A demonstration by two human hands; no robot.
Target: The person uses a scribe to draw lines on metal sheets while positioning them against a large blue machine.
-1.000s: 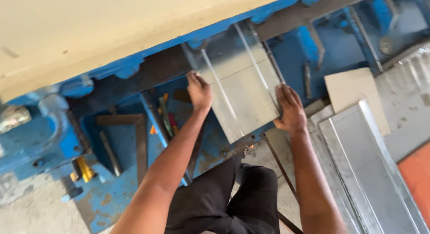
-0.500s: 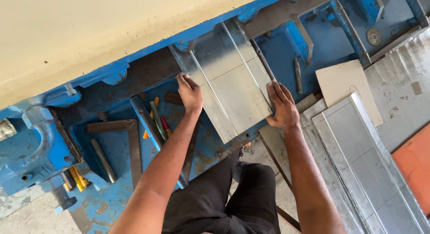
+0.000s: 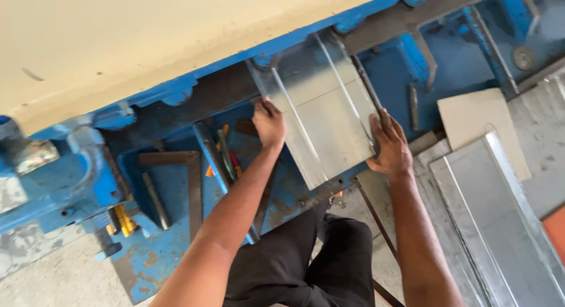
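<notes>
The blue press machine (image 3: 70,183) holds a creased metal sheet (image 3: 326,116) slid under its cream top, left hand (image 3: 269,122) and right hand (image 3: 389,145) gripping its side edges with curled fingers, hand tools (image 3: 226,154) lying in the machine's recess at left.

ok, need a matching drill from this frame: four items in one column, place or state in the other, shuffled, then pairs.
1. left hand
2. right hand
3. metal sheet
4. steel square

a. lies on the blue machine bed, left of the arms
b. grips the sheet's left edge
c. far end under the cream machine beam
d. grips the sheet's right edge

Pairs: 1-b, 2-d, 3-c, 4-a
</notes>
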